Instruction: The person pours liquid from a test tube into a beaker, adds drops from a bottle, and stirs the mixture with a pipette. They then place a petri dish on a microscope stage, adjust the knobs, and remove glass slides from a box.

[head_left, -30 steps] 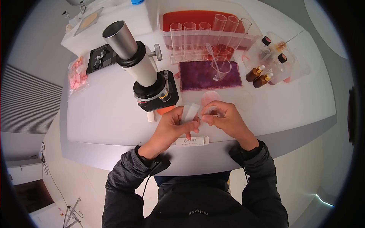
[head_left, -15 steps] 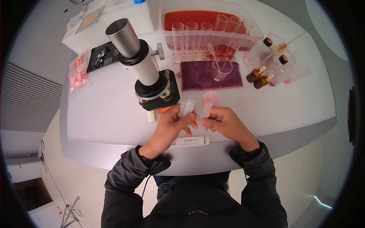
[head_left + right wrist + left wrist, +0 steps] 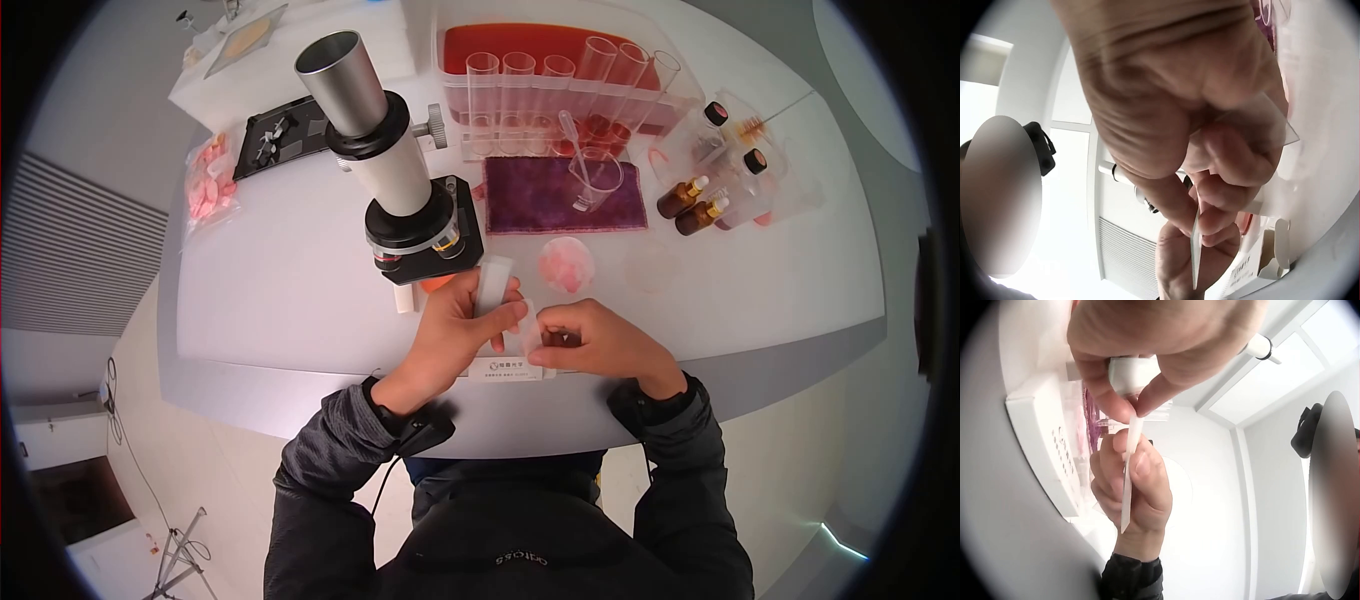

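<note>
My left hand (image 3: pixel 450 325) grips a pale, flat microscope slide (image 3: pixel 492 285) upright in its palm in the head view. Between the hands stands a second slide (image 3: pixel 529 325); the left wrist view shows it edge-on, its upper end pinched by the left thumb and finger. Lower on the same slide, my right hand (image 3: pixel 605 345) pinches with thumb and fingertips. A clear glass piece (image 3: pixel 1266 125) also lies across the right hand's curled fingers in the right wrist view. Just below the hands lies a small white printed carton (image 3: pixel 500 369), its end flap open.
A microscope (image 3: pixel 395 180) stands left of the hands. Beyond them are a pink-stained round dish (image 3: pixel 567 265), a purple mat (image 3: pixel 530 210) under a beaker (image 3: pixel 597 180) with a dropper, test tubes (image 3: pixel 482 90) and a tub (image 3: pixel 690 95) of red liquid. Brown dropper bottles (image 3: pixel 683 197) stand right.
My right hand has moved down and toward the left hand. The slide in its fingers now reaches the left thumb and finger, where before it stood apart from them.
</note>
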A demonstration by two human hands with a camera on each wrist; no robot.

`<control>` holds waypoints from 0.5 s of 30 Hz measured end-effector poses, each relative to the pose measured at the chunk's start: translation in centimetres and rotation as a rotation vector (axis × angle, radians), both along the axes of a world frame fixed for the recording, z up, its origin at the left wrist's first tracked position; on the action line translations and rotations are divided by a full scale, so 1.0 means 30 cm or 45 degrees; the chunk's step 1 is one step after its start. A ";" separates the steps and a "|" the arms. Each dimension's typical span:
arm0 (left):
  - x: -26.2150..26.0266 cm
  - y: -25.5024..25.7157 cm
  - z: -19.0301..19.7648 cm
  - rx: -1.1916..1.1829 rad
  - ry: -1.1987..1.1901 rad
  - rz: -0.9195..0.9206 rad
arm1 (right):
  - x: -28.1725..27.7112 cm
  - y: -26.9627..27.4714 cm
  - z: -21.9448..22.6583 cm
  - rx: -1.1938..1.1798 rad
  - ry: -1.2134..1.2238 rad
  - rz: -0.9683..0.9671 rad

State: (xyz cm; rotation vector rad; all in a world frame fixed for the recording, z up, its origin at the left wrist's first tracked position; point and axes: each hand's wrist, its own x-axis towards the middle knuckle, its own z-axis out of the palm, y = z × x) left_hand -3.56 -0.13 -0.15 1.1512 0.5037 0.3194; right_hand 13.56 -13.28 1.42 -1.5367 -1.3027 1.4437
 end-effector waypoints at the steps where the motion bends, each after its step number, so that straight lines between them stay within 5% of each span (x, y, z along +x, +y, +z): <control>1: 0.000 -0.001 0.000 -0.001 -0.008 0.013 | 0.004 0.000 -0.001 -0.012 0.021 0.016; 10: 0.005 0.004 0.000 0.043 -0.017 0.086 | 0.096 -0.024 0.083 -0.087 -0.160 0.109; 15: 0.006 0.007 -0.002 0.045 0.007 0.071 | 0.088 -0.025 0.081 0.007 0.088 -0.154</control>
